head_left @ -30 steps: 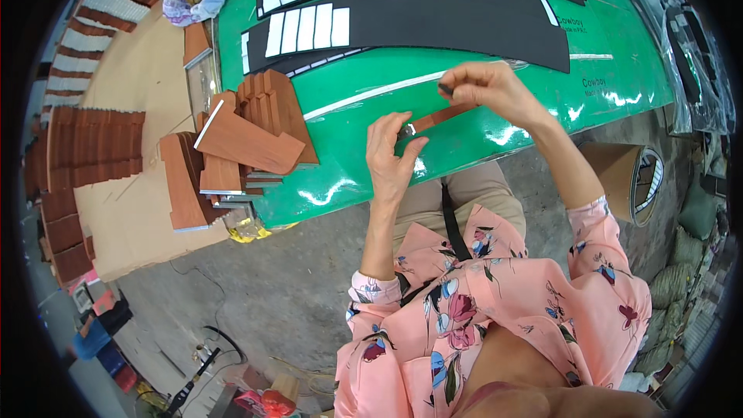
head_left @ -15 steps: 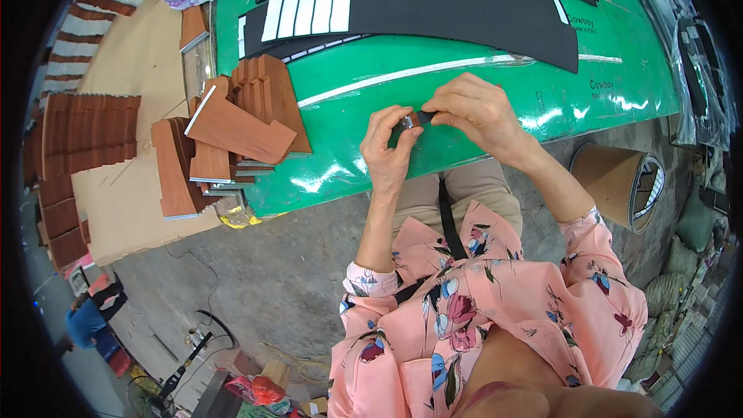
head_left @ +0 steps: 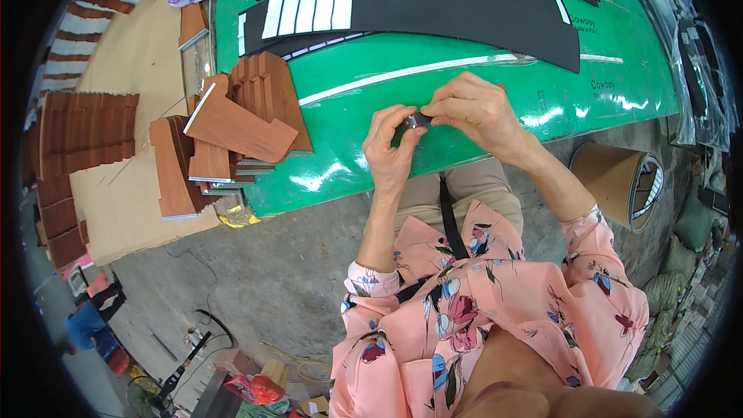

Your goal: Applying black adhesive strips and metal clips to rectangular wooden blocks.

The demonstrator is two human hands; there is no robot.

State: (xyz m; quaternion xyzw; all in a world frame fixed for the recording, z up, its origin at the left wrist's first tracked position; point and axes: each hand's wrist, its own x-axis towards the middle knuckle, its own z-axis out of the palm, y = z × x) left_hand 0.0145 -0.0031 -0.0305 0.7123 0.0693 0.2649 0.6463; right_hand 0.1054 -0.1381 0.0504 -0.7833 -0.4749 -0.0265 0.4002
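Over the front part of the green-covered table [head_left: 433,139], both my hands meet around one small dark piece [head_left: 418,121] with a greyish sheen. My left hand [head_left: 389,143] is closed on its left end, with thumb and fingers pinched. From the other side, the fingertips of my right hand [head_left: 474,112] pinch its right end. A sliver of reddish-brown shows just behind the right hand. The fingers cover most of the piece, so its full shape is hidden.
Wood-look brown pieces [head_left: 244,124] are piled on the table's left. Long black sheets [head_left: 457,11] with white patches lie along the back. More brown pieces [head_left: 89,128] stack on cardboard at far left. A brown drum [head_left: 611,186] stands on the floor at right.
The brown face that showed between my fingers is out of sight; a dark, greyish surface shows there now. Both hands have stayed almost in place.
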